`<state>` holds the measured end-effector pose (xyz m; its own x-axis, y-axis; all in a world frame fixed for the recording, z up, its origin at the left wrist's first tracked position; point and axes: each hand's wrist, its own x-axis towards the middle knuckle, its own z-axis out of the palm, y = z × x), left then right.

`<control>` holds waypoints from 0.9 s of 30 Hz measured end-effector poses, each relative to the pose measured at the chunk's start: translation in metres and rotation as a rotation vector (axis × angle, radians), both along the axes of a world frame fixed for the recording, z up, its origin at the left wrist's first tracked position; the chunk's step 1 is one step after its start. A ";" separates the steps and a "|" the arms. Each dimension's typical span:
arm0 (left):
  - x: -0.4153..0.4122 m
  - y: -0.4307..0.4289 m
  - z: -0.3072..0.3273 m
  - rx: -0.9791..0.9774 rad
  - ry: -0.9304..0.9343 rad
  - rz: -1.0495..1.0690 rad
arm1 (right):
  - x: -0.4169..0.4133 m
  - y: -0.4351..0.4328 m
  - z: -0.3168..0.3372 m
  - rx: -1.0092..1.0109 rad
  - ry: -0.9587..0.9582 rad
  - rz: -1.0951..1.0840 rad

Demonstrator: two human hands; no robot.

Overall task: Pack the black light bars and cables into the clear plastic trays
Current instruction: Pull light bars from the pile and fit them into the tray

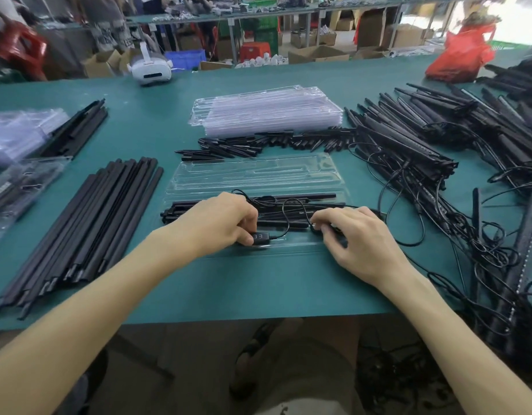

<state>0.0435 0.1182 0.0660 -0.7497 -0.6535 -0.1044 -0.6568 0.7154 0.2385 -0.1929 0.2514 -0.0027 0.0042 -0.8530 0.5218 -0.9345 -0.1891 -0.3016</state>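
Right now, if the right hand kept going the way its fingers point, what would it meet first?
The right hand pinches the cable, pointing up-left over the clear tray. Likely first: the black light bars in it, then the left hand gripping the controller. Depth unclear.

A green table (pixel 258 283) carries clear trays (pixel 267 115), black bars (pixel 88 223), cabled light bars (pixel 423 151) and a white headset (pixel 151 70).

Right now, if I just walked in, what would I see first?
The left hand pinches a small controller and the right hand a black cable, over a clear tray in the middle. On the right sprawls a big tangled pile of bars and cables. A white headset sits at the far edge.
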 end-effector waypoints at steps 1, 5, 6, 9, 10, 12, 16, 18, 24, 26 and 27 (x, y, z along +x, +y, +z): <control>-0.002 0.003 -0.001 -0.058 -0.032 -0.023 | 0.000 0.000 0.000 0.000 0.000 0.000; -0.005 0.010 0.000 -0.207 -0.130 -0.092 | 0.000 0.000 -0.001 -0.005 -0.003 -0.004; -0.005 0.010 0.001 -0.217 -0.147 -0.103 | 0.000 0.000 -0.001 -0.007 -0.003 -0.005; -0.002 0.011 0.004 -0.232 -0.165 -0.148 | 0.000 0.000 -0.001 -0.006 -0.004 -0.006; -0.001 0.010 0.005 -0.232 -0.162 -0.162 | 0.000 0.000 -0.002 -0.006 -0.004 -0.006; 0.002 0.010 0.004 -0.222 -0.155 -0.176 | 0.000 0.000 -0.002 -0.004 -0.001 -0.006; 0.003 0.007 -0.001 -0.218 -0.130 -0.176 | 0.000 0.000 -0.002 -0.012 0.003 -0.006; 0.003 0.007 -0.003 -0.224 -0.113 -0.171 | 0.000 0.000 -0.002 -0.017 0.004 -0.007; 0.003 0.004 -0.004 -0.217 -0.107 -0.162 | 0.001 0.000 -0.001 -0.020 0.007 -0.010; 0.001 0.006 -0.004 -0.239 -0.126 -0.174 | 0.001 0.000 -0.001 -0.024 0.010 -0.007; 0.000 0.007 -0.003 -0.258 -0.141 -0.186 | 0.001 0.000 -0.002 -0.027 0.011 -0.006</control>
